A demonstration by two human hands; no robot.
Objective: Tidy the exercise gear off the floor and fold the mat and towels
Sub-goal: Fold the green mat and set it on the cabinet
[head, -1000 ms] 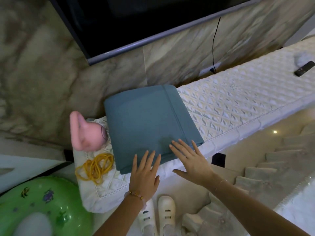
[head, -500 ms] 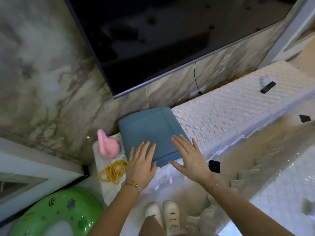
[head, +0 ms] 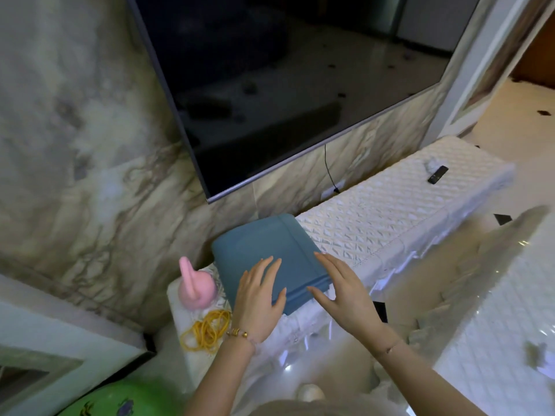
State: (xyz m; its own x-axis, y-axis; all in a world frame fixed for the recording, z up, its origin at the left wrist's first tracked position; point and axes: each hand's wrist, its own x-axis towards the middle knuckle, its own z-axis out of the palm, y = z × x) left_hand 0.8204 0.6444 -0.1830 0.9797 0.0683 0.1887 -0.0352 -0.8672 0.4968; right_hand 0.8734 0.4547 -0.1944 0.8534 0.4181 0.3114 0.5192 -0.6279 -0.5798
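The blue towel (head: 264, 250) is lying folded into a neat square on the quilted bench (head: 390, 211), directly under and just beyond both hands. The left hand (head: 258, 301) is spreading flat, fingers straight, over the towel's near edge. The right hand (head: 345, 292) is doing the same at the near right corner, partly over the bench. Neither is gripping anything. Whether the palms are pressing the cloth or hovering just above it cannot be told.

This fold is looking finished, so the hands are probably smoothing it or letting go.

Just left of the left hand, a pink kettlebell (head: 196, 288) is standing on the bench, touching or nearly touching the towel's edge. A yellow cord (head: 207, 328) is lying coiled just beside that wrist, also on the bench. Those two pieces are apparently tidied already.

Below and to the left of the left forearm, a green ball (head: 120, 399) is showing at the frame's bottom edge, seemingly on the floor, so it is likely waiting to be picked up. No mat and no second towel are showing in view, so how much folding is left cannot be judged. Far beyond the right hand, a remote (head: 438, 174) is resting on the bench.
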